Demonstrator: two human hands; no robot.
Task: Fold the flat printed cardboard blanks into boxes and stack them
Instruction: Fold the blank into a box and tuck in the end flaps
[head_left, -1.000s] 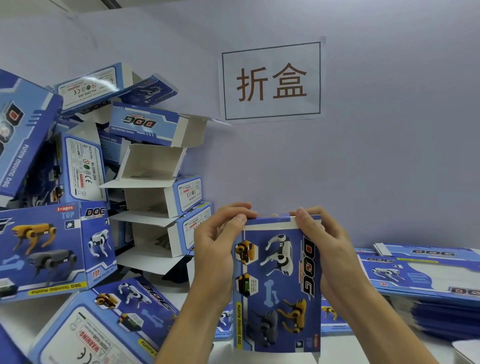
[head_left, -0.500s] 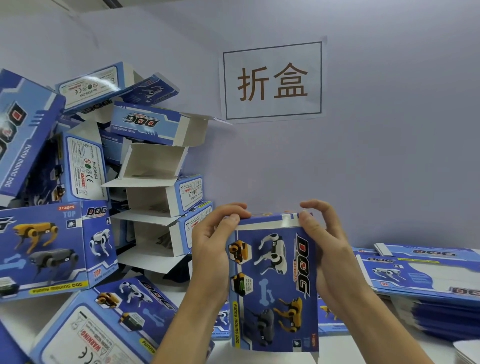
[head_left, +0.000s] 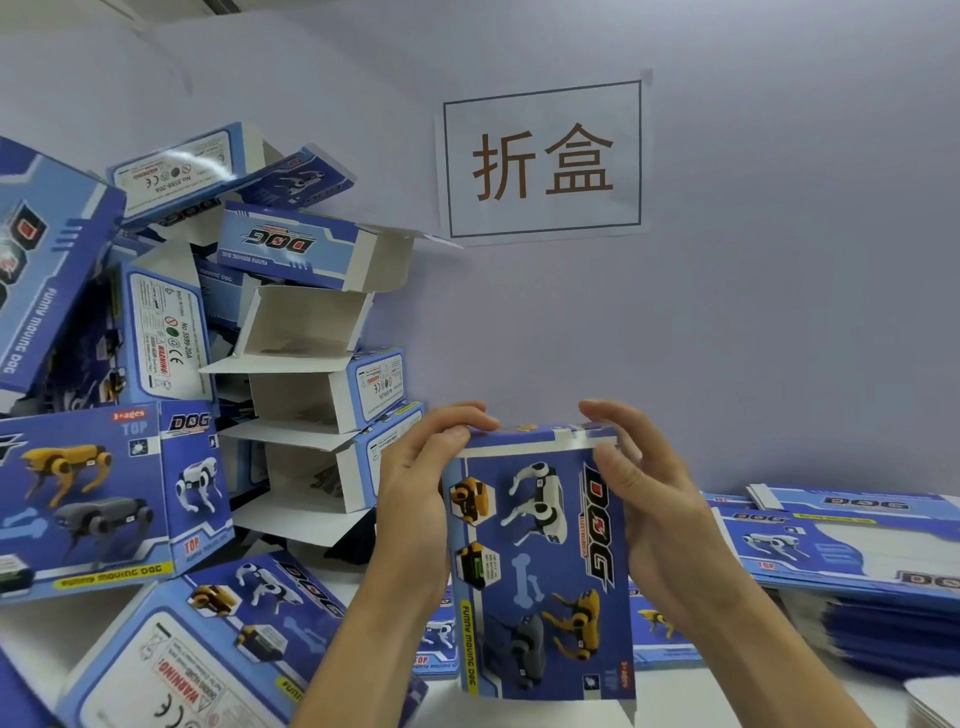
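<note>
Both hands hold a blue box (head_left: 540, 566) up near the middle. The left hand (head_left: 415, 499) grips its top left corner. The right hand (head_left: 654, 514) curls around its right side. Folded boxes (head_left: 156, 415) pile at nine o'clock, flat blanks (head_left: 841, 551) at three.

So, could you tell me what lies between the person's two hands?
In the head view, the upright blue box stands between the left hand and right hand.

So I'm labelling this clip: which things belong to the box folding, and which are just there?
Job:
box in hand
left hand
right hand
folded boxes
flat blanks

Just there:
wall sign
</note>
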